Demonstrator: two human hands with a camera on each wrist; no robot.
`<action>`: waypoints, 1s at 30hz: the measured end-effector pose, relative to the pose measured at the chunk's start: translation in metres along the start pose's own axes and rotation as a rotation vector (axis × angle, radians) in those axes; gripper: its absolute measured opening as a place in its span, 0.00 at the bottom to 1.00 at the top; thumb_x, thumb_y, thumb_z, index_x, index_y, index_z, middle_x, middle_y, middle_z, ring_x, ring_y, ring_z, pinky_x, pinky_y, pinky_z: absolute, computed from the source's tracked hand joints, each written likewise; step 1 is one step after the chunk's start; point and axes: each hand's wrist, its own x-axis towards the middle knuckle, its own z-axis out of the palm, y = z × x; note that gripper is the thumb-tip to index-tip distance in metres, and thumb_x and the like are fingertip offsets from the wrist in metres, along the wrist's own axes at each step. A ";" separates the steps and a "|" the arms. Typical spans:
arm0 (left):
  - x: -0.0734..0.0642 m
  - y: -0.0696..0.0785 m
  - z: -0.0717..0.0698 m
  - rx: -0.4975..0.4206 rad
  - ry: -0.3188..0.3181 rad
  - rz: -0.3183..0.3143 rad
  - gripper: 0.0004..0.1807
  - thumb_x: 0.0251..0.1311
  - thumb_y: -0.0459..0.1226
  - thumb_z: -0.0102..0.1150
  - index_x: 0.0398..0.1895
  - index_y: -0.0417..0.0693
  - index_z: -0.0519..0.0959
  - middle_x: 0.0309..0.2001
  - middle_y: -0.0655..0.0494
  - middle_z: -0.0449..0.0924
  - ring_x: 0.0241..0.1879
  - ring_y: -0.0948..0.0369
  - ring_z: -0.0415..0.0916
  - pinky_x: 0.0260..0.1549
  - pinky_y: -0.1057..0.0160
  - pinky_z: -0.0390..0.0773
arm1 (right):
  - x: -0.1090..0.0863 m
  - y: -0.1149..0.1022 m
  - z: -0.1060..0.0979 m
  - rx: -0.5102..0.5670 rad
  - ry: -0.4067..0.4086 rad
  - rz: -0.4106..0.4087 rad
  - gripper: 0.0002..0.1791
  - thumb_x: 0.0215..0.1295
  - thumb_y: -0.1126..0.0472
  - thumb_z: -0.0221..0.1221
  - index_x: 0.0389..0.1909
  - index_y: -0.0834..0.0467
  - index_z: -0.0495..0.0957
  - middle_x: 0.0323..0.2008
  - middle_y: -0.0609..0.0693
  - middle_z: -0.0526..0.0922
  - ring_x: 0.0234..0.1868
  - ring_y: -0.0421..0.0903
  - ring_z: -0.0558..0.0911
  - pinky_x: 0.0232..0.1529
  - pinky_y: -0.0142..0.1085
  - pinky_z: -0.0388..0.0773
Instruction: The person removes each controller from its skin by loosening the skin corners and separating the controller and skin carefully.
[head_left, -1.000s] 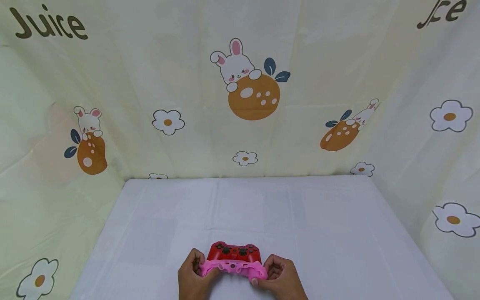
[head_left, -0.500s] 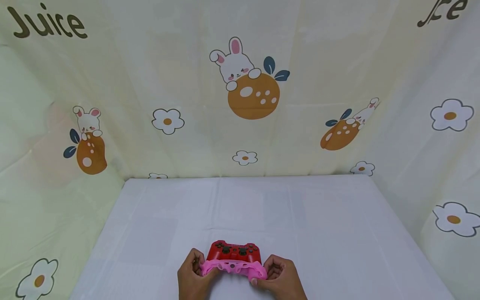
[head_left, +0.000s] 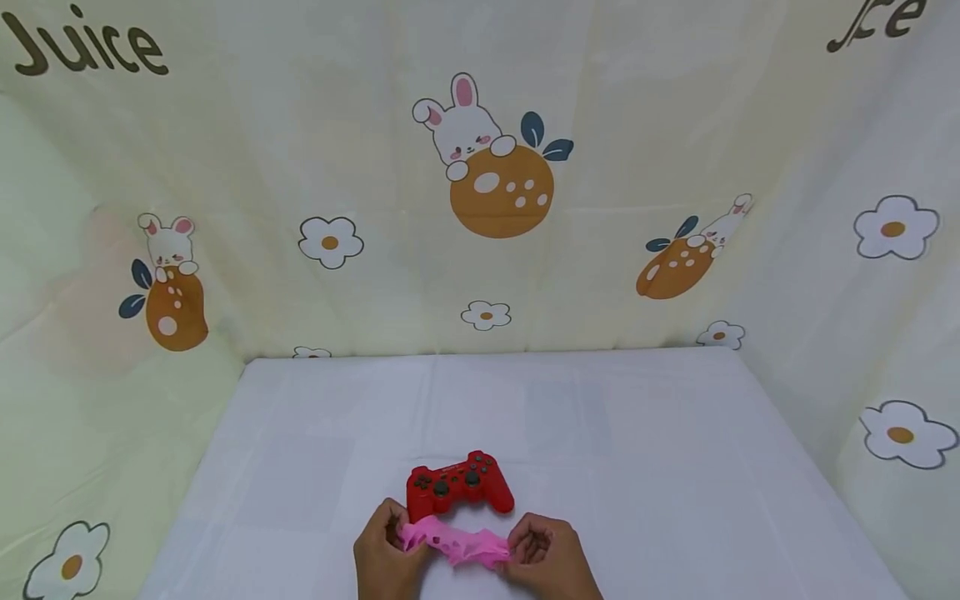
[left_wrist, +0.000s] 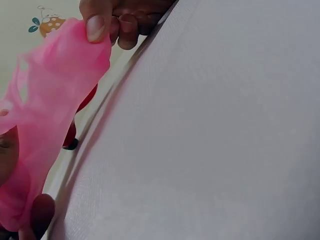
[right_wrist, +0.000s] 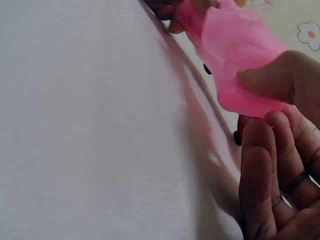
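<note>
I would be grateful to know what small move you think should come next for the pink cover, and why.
I would probably lower the pink cover to the white table and release it: the left hand and right hand pinch its ends, while the red controller already lies uncovered just beyond.

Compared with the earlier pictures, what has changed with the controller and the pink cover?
The red controller has moved away from the person and turned askew; its handles, hidden before, now show. The right hand has come slightly inward with its end of the pink cover. The left hand stays about in place; both still grip the cover.
</note>
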 end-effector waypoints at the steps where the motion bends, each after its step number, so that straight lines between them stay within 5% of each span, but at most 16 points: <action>1: 0.000 0.001 0.000 -0.001 0.002 -0.005 0.24 0.40 0.26 0.79 0.28 0.56 0.71 0.22 0.65 0.65 0.23 0.69 0.63 0.21 0.70 0.65 | 0.000 0.000 0.000 0.006 -0.001 -0.003 0.12 0.50 0.67 0.77 0.32 0.59 0.83 0.24 0.44 0.79 0.24 0.33 0.75 0.27 0.25 0.75; 11: 0.001 0.003 -0.004 -0.072 -0.038 0.029 0.22 0.43 0.22 0.78 0.28 0.55 0.77 0.24 0.64 0.72 0.24 0.70 0.69 0.24 0.72 0.71 | 0.000 -0.005 -0.001 0.023 -0.001 0.022 0.18 0.49 0.61 0.81 0.34 0.60 0.81 0.26 0.45 0.79 0.26 0.34 0.76 0.29 0.25 0.76; 19: 0.004 0.001 -0.013 -0.118 -0.159 0.009 0.21 0.43 0.23 0.79 0.28 0.57 0.79 0.26 0.63 0.76 0.26 0.69 0.70 0.26 0.71 0.72 | -0.001 -0.007 -0.001 0.007 -0.007 0.032 0.21 0.50 0.56 0.82 0.34 0.60 0.80 0.26 0.45 0.79 0.26 0.34 0.77 0.30 0.26 0.77; 30: 0.009 0.002 -0.022 -0.045 -0.255 0.051 0.20 0.43 0.25 0.79 0.27 0.59 0.81 0.26 0.65 0.77 0.26 0.70 0.71 0.27 0.71 0.74 | 0.000 -0.005 -0.001 -0.051 0.012 0.025 0.21 0.50 0.55 0.82 0.33 0.60 0.80 0.26 0.46 0.80 0.27 0.35 0.78 0.30 0.28 0.78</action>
